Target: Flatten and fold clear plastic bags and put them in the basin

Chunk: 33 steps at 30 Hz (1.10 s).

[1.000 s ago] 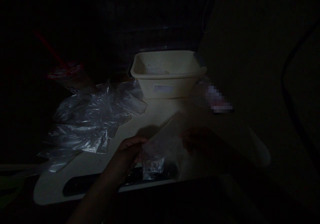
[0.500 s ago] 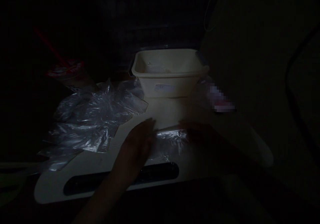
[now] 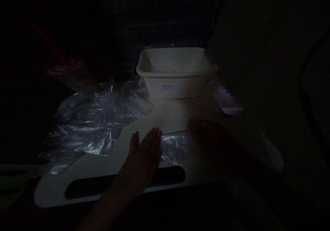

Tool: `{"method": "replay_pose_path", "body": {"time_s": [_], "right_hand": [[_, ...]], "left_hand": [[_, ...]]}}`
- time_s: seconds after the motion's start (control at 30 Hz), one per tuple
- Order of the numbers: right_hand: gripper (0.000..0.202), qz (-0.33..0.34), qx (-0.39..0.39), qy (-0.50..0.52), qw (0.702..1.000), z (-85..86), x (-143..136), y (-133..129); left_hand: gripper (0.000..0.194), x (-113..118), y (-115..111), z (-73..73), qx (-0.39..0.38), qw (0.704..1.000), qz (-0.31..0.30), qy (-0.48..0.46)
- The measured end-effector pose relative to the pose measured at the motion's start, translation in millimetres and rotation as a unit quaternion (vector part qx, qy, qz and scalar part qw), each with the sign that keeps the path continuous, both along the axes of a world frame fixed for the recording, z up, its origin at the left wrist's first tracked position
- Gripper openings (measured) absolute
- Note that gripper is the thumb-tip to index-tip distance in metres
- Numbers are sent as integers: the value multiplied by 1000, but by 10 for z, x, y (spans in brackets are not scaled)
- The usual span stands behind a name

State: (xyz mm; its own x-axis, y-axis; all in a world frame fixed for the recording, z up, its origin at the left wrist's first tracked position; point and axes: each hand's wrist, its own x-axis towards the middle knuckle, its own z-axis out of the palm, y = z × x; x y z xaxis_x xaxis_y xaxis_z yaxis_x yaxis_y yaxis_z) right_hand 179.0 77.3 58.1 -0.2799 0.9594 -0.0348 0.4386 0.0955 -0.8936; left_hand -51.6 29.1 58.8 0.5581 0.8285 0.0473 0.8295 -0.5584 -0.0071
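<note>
Lying open, the left hand (image 3: 144,152) meets the plastic bag (image 3: 175,147), flat now on the surface (image 3: 166,116); right hand (image 3: 207,132) opposite, grip too dark to tell.

Darkness obscures the right hand (image 3: 206,131) and, by its fingers, one end of the bag (image 3: 173,148). Beyond the fingers of the left hand (image 3: 144,153), a label (image 3: 170,88) is unreadable.

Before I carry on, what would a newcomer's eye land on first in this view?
Probably the cream rectangular plastic tub, at the far side of the pale tabletop. Next, the shiny heap of clear plastic bags on the left, with a red-topped cup and its red straw behind. Nearer, the left hand lies spread by a flat clear plastic sheet or bag.
</note>
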Motion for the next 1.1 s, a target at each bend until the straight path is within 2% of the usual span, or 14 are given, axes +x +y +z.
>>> {"method": "replay_pose_path", "body": {"time_s": [0.13,0.23,0.37,0.47,0.53,0.7,0.8,0.93,1.1], "right_hand": [[32,-24,-7,-26,999,3,4,-17],[28,-53,25,-78,995,22,-10,-19],[24,-93,167,-162,968,46,-49,-42],[29,-62,278,-195,938,58,-169,-131],[33,-21,306,-220,926,64,-314,-218],[45,89,297,-270,912,63,-706,-383],[60,136,281,-307,899,32,-794,-404],[65,139,266,-346,889,-32,-771,-401],[62,140,259,-373,880,-66,-708,-403]], "left_hand": [[46,-21,-31,-18,5,1000,10,7],[50,-32,-52,-48,10,999,26,17],[51,-17,-60,-71,22,999,42,22],[51,36,-34,-70,20,998,58,27],[51,86,-7,-62,16,997,70,29],[50,169,43,-53,-1,997,70,35],[49,173,48,-69,-1,997,64,40],[50,157,48,-82,7,998,57,35],[49,154,43,-64,8,998,56,32]]}}
